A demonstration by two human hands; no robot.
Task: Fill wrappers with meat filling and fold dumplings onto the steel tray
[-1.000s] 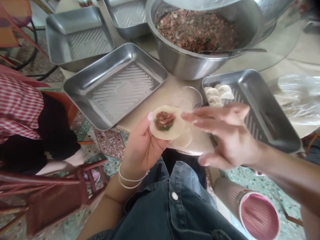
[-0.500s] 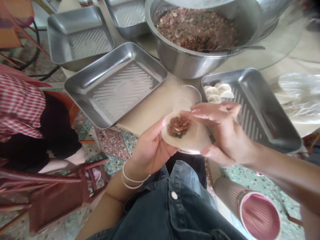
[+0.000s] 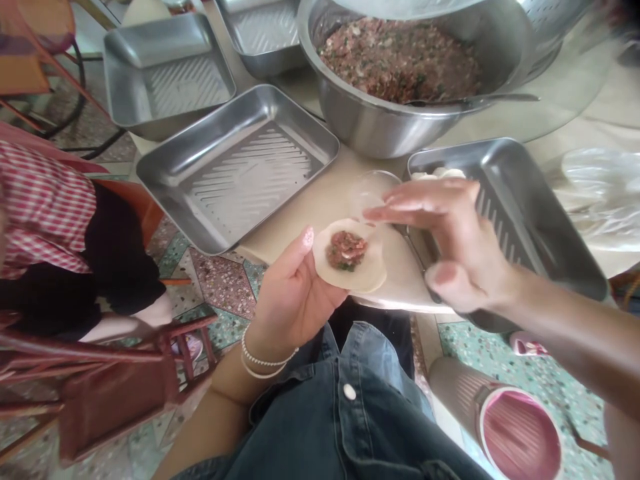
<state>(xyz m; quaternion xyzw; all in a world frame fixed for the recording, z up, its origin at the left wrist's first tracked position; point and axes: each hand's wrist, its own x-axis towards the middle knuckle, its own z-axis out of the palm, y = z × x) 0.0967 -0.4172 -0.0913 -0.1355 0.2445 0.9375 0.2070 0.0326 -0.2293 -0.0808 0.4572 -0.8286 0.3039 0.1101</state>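
Note:
On the fingers of my left hand [image 3: 295, 293] lies a round dumpling wrapper [image 3: 373, 273], its near edge under my thumb. A lump of minced meat filling [image 3: 347, 251] with green bits sits in its middle. My right hand [image 3: 450, 247] hovers to the right of the wrapper, apart from it, thumb and fingers spread with nothing between them. Behind that hand is a metal tray [image 3: 530, 220] with a few folded dumplings [image 3: 447, 173] at its far left corner, partly covered by my fingers. A thin metal handle [image 3: 416, 248] shows beside the tray.
A large steel bowl [image 3: 385, 130] of meat filling, with a spoon [image 3: 475, 100] on its rim, stands at the back. Several more metal trays [image 3: 240, 167] are at the left. Plastic bags [image 3: 600, 193] lie at right, a bin [image 3: 520, 427] below. A person in checked clothing [image 3: 45, 207] is at left.
My right hand has drawn away from the wrapper to the right and opened wider. The wrapper with its filling has shifted slightly left in my left hand.

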